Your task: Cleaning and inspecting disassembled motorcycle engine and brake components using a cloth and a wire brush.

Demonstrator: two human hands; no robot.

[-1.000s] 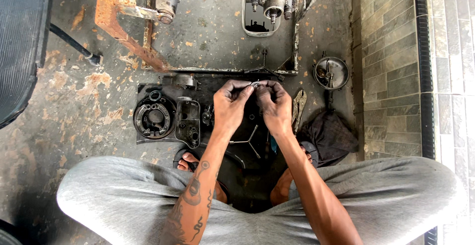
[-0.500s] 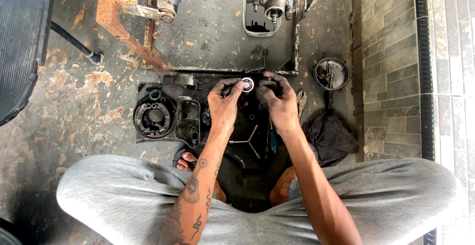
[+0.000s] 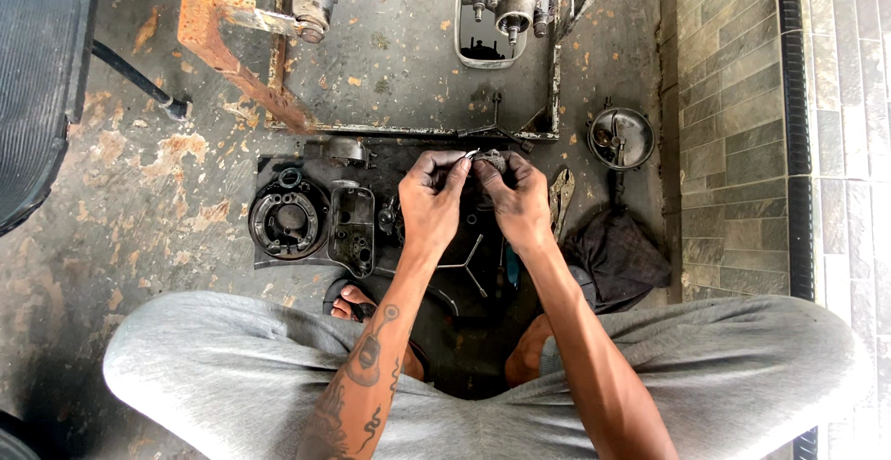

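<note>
Seated on the concrete floor [image 3: 121, 237], the person holds both hands together above a black mat [image 3: 269, 258] spread with engine parts. The left hand [image 3: 432, 202] pinches a small shiny metal piece [image 3: 471, 155] between fingertips, while the right hand [image 3: 512, 198] closes around a small dark part [image 3: 490, 159] touching it. To the left lie a round brake plate [image 3: 286, 219] and a dark cover [image 3: 352, 228]; pliers [image 3: 560, 195] and a dark rag [image 3: 620, 254] sit to the right.

One head-worn camera looks straight down, close over the lap, onto the workshop floor [image 3: 139, 191].
</note>
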